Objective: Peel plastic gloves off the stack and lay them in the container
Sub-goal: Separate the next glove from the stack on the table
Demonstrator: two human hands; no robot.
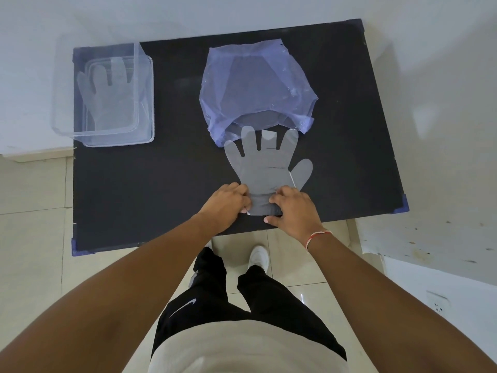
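Observation:
A stack of clear plastic gloves point(265, 165) lies flat on the black table, fingers pointing away from me, thumb to the right. My left hand point(227, 204) pinches the cuff's left edge and my right hand point(291, 208) presses on the cuff's right edge near the table's front. A clear plastic container point(145, 103) stands at the far left of the table; a glove point(107, 92) lies flat inside it, fingers away from me.
A crumpled bluish plastic bag point(255, 84) lies just beyond the gloves' fingertips, overlapping them slightly. The black table point(150, 184) has blue corner guards. Tiled floor, my legs and white shoes are below the front edge.

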